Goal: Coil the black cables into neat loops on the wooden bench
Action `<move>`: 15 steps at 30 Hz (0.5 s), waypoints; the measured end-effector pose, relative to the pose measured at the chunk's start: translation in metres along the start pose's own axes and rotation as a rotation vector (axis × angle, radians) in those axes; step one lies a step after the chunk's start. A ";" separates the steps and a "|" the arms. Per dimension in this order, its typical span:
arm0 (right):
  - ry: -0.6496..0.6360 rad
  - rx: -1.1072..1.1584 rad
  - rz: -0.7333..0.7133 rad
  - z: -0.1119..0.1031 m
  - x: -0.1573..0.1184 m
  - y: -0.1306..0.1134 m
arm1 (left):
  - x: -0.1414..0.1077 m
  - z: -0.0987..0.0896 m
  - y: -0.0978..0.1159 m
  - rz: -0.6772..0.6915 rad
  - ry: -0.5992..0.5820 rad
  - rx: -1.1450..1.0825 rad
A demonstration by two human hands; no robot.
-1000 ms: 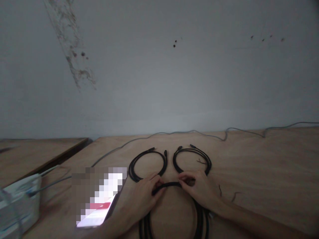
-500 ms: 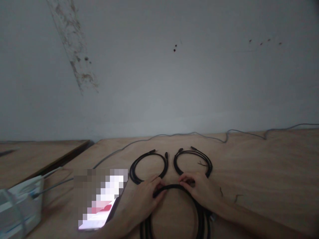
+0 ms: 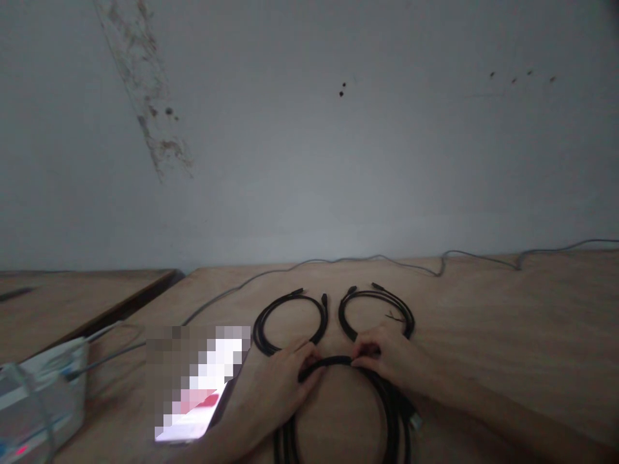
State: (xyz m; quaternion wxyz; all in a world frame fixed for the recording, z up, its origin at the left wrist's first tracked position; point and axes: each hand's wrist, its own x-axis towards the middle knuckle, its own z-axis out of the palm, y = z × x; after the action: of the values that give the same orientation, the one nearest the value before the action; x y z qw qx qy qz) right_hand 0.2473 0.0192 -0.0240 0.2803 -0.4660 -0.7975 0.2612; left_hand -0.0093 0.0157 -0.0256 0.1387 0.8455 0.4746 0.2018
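A coiled black cable lies at the bottom centre, its lower part cut off by the frame. My left hand pinches the upper left of this coil between thumb and fingers. At the top of the loop, my right hand has its fingertips closed on the same cable. A metal-tipped connector sticks out on the right, below my right wrist. Behind my hands lie two more coiled black cables, one on the left and one on the right, each with two connector ends pointing away.
A lit phone, partly pixelated, lies left of my left hand. A white box with wires stands at the far left. One thin grey cable runs along the wooden table near the wall. Small dark ties lie by the right coil.
My right fingertips have closed on the top of the front coil, where they were just above it before. My left hand keeps its hold. The view has shifted slightly.
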 end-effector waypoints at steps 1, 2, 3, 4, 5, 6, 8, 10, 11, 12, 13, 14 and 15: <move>0.018 -0.020 -0.005 0.001 0.000 0.000 | 0.000 -0.001 0.001 -0.003 -0.006 0.001; 0.034 -0.033 -0.010 0.001 -0.001 -0.001 | 0.000 -0.001 0.001 -0.006 -0.010 0.002; 0.050 -0.039 -0.018 0.003 -0.001 -0.001 | 0.000 -0.001 0.001 -0.009 -0.009 0.004; 0.061 -0.039 -0.026 0.004 -0.002 -0.002 | 0.000 -0.001 0.001 -0.009 -0.006 0.005; 0.070 -0.034 -0.035 0.005 -0.002 -0.002 | 0.000 0.000 0.000 -0.008 -0.001 0.004; 0.079 -0.029 -0.043 0.006 -0.003 -0.003 | 0.000 0.001 -0.001 -0.005 0.003 0.003; 0.093 -0.032 -0.059 0.007 -0.004 -0.004 | 0.000 0.002 -0.003 0.004 0.006 0.005; 0.106 -0.048 -0.072 0.008 -0.004 -0.005 | 0.000 0.004 -0.005 0.016 0.012 0.007; 0.108 -0.056 -0.078 0.008 -0.004 -0.006 | 0.000 0.004 -0.005 0.020 0.016 0.007; 0.105 -0.062 -0.085 0.008 -0.004 -0.007 | -0.001 0.004 -0.005 0.021 0.018 0.006; 0.099 -0.069 -0.097 0.008 -0.005 -0.007 | -0.001 0.003 -0.004 0.020 0.015 0.003; 0.095 -0.081 -0.117 0.008 -0.005 -0.007 | -0.001 0.002 -0.003 0.017 0.007 0.001; 0.091 -0.102 -0.145 0.008 -0.005 -0.007 | -0.001 0.001 -0.002 0.012 -0.003 0.002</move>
State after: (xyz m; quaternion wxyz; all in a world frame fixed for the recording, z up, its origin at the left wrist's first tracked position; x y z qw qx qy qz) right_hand 0.2398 0.0100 -0.0260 0.3106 -0.4320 -0.8278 0.1779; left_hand -0.0103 0.0157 -0.0275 0.1374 0.8486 0.4697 0.2010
